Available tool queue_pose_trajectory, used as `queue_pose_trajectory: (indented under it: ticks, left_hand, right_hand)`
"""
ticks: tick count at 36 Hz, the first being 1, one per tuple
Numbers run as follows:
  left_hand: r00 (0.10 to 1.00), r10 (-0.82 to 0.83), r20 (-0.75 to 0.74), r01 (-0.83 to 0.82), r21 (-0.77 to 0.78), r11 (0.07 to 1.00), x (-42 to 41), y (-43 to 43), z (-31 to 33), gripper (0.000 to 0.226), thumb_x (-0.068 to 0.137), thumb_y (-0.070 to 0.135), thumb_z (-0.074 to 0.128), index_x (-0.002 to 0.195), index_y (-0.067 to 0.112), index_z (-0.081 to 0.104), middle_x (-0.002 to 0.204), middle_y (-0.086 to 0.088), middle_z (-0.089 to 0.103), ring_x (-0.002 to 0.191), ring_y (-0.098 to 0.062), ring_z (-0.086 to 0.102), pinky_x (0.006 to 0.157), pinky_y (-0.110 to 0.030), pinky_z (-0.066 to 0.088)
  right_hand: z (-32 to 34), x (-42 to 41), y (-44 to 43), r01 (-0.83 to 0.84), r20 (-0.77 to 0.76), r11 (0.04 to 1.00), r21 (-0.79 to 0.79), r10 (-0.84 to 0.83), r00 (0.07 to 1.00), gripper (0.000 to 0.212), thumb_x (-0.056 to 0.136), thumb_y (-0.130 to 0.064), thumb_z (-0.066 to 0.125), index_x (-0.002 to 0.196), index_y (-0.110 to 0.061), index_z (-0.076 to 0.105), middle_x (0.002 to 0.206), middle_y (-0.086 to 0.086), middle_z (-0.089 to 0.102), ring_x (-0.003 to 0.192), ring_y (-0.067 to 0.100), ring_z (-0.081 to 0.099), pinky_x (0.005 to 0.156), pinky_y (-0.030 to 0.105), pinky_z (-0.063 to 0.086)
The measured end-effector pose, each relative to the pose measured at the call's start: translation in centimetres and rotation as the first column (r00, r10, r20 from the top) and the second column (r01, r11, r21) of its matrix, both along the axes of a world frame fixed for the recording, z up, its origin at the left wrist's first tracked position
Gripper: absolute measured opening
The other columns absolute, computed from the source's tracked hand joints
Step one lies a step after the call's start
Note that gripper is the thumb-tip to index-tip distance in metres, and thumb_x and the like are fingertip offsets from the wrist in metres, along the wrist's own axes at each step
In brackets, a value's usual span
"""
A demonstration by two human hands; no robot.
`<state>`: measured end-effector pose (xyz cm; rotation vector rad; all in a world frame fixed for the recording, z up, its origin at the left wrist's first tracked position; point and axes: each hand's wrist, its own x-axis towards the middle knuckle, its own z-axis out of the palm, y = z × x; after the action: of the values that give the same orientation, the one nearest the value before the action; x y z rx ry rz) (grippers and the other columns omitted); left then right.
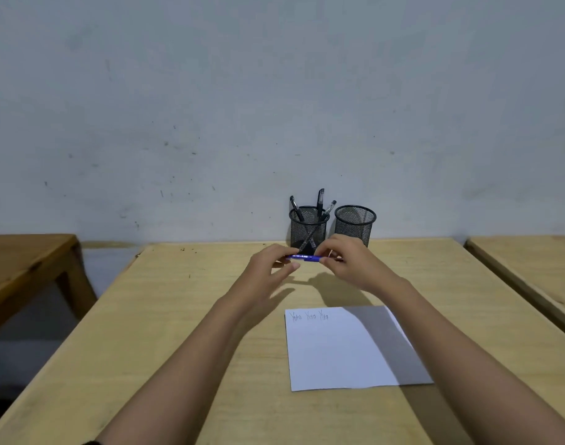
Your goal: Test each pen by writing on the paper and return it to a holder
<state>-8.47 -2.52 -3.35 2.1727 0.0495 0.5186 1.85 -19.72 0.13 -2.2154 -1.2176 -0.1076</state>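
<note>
A blue pen [304,257] lies level in the air between my two hands, just in front of the holders. My left hand [268,271] pinches its left end and my right hand [348,263] grips its right end. Behind them stand two black mesh holders against the wall: the left holder [308,228] has three dark pens [320,202] sticking out, the right holder [355,223] looks empty. A white sheet of paper [335,351] lies nearer to me, with three short written words along its top edge.
The light wooden desk [178,316] ends at the grey wall behind the holders. A darker wooden table [21,268] stands to the left across a gap, and another light desk [538,261] lies to the right.
</note>
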Motion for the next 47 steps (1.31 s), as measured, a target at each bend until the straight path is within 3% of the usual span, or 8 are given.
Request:
queue_pose_trajectory:
  ticks: [9, 12, 17, 29, 36, 39, 42, 47]
  left_hand:
    - [0.992, 0.076, 0.098, -0.067, -0.090, 0.994, -2.3, 1.5, 2.4, 0.012, 0.086, 0.012, 0.064, 0.094, 0.015, 0.073, 0.081, 0.002, 0.066, 0.073, -0.006, 0.053, 0.068, -0.018, 0.040]
    - [0.987, 0.105, 0.126, -0.081, -0.180, 0.980, -3.0, 1.8, 2.7, 0.013, 0.085, 0.011, 0.065, 0.091, 0.020, 0.073, 0.081, -0.005, 0.068, 0.077, -0.014, 0.056, 0.075, -0.034, 0.045]
    - [0.982, 0.106, 0.158, -0.069, -0.224, 0.972, -3.5, 0.6, 3.6, 0.017, 0.086, 0.013, 0.064, 0.085, 0.029, 0.070, 0.082, -0.010, 0.069, 0.079, -0.018, 0.060, 0.080, -0.043, 0.049]
    - [0.980, 0.116, 0.163, -0.104, -0.079, 0.991, -3.0, -0.1, 3.4, 0.014, 0.086, 0.017, 0.065, 0.097, 0.016, 0.074, 0.073, -0.004, 0.068, 0.079, -0.030, 0.062, 0.070, -0.032, 0.045]
    - [0.988, 0.118, 0.102, -0.114, -0.047, 0.992, -3.2, -0.1, 2.6, 0.013, 0.085, 0.017, 0.065, 0.093, 0.012, 0.074, 0.070, 0.001, 0.067, 0.071, -0.014, 0.061, 0.068, -0.026, 0.044]
    - [0.947, 0.286, 0.146, -0.255, -0.199, 0.946, -4.3, 2.8, 2.7, 0.017, 0.085, 0.012, 0.065, 0.097, 0.001, 0.072, 0.072, 0.000, 0.067, 0.061, 0.009, 0.059, 0.066, -0.007, 0.044]
    - [0.871, 0.468, 0.148, -0.431, -0.225, 0.874, -6.8, 7.8, 2.5, 0.011, 0.086, 0.014, 0.065, 0.091, 0.008, 0.072, 0.066, 0.014, 0.067, 0.061, 0.012, 0.060, 0.066, -0.004, 0.044]
    - [0.937, 0.348, 0.016, -0.342, -0.145, 0.928, -5.7, 5.6, 0.6, 0.010, 0.084, 0.011, 0.066, 0.091, 0.012, 0.073, 0.074, 0.008, 0.067, 0.065, 0.009, 0.058, 0.065, -0.004, 0.042]
  right_hand:
    - [2.5, -1.3, -1.3, -0.010, -0.264, 0.993, 0.122, 0.042, 0.964, 0.005, 0.077, -0.016, 0.075, 0.081, -0.017, 0.074, 0.069, -0.001, 0.068, 0.060, 0.005, 0.057, 0.059, 0.018, 0.044]
    - [2.8, -1.5, -1.9, 0.068, -0.480, 0.930, 0.361, 0.122, 0.869, 0.012, 0.075, -0.005, 0.075, 0.086, -0.004, 0.073, 0.068, 0.013, 0.064, 0.058, 0.010, 0.058, 0.058, 0.018, 0.047]
    - [1.5, -3.5, -0.3, 0.288, -0.700, 0.708, 0.645, 0.398, 0.593, 0.004, 0.082, -0.001, 0.064, 0.085, -0.003, 0.066, 0.066, 0.001, 0.067, 0.062, 0.010, 0.065, 0.064, 0.013, 0.052]
    - [1.2, -5.1, 2.6, 0.427, -0.774, 0.653, 0.626, 0.454, 0.441, 0.006, 0.084, 0.005, 0.061, 0.086, 0.009, 0.063, 0.071, 0.011, 0.067, 0.061, 0.014, 0.067, 0.065, 0.015, 0.056]
    - [0.7, -5.3, 2.9, 0.484, -0.834, 0.680, 0.550, 0.424, 0.352, 0.003, 0.083, 0.006, 0.062, 0.082, 0.007, 0.064, 0.062, 0.008, 0.069, 0.055, 0.011, 0.067, 0.058, 0.013, 0.055]
    - [0.4, -3.0, 0.5, 0.676, -0.848, 0.528, 0.514, 0.434, 0.306, 0.009, 0.084, 0.004, 0.060, 0.075, 0.002, 0.061, 0.053, 0.001, 0.067, 0.049, 0.007, 0.065, 0.054, 0.012, 0.053]
    - [0.2, -0.3, -3.6, 0.780, -0.844, 0.377, 0.499, 0.416, 0.339, 0.009, 0.083, 0.004, 0.061, 0.074, 0.003, 0.060, 0.054, 0.002, 0.067, 0.050, 0.008, 0.066, 0.054, 0.012, 0.053]
    - [-0.7, -1.6, -2.3, 0.635, -0.828, 0.532, 0.561, 0.335, 0.450, 0.005, 0.082, 0.003, 0.063, 0.078, 0.001, 0.065, 0.059, 0.000, 0.069, 0.056, 0.007, 0.066, 0.061, 0.012, 0.054]
